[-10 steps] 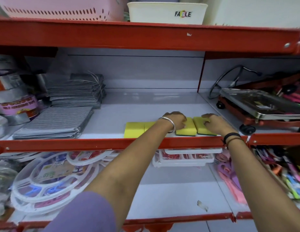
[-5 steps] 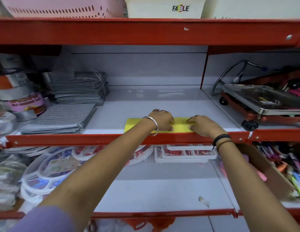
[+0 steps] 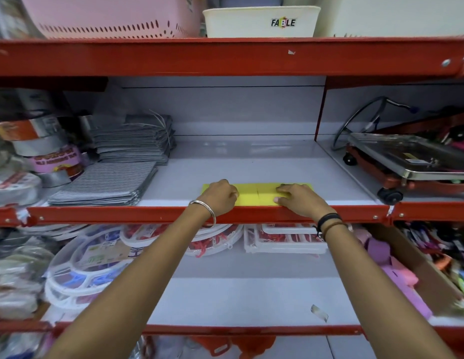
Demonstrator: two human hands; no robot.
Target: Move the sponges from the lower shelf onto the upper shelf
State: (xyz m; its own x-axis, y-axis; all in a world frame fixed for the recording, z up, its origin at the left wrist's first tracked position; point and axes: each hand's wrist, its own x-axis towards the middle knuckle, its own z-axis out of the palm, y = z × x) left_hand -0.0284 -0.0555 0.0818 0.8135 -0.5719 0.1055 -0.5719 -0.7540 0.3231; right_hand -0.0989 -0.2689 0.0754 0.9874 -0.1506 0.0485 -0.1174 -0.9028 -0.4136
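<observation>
A row of yellow sponges (image 3: 257,194) lies flat on the white upper shelf (image 3: 251,161), right behind its red front lip. My left hand (image 3: 220,195) rests with curled fingers on the left end of the row and hides that part. My right hand (image 3: 298,199) presses down with bent fingers on the right end. A seam between two sponges shows between the hands. The lower shelf (image 3: 251,294) below my forearms shows bare white board in the middle, with no sponge visible on it.
Stacks of grey striped cloths (image 3: 104,182) and tape rolls (image 3: 52,161) fill the upper shelf's left. A metal trolley (image 3: 407,164) sits to the right. White plastic trays (image 3: 78,268) and packaged racks (image 3: 285,242) lie on the lower shelf, and a pink basket (image 3: 109,16) and a white tub (image 3: 259,22) stand on top.
The sponges, spread and partly tilted a second ago, now lie pushed together in one flat row at the shelf's front edge. Both hands have drawn closer to the lip.
</observation>
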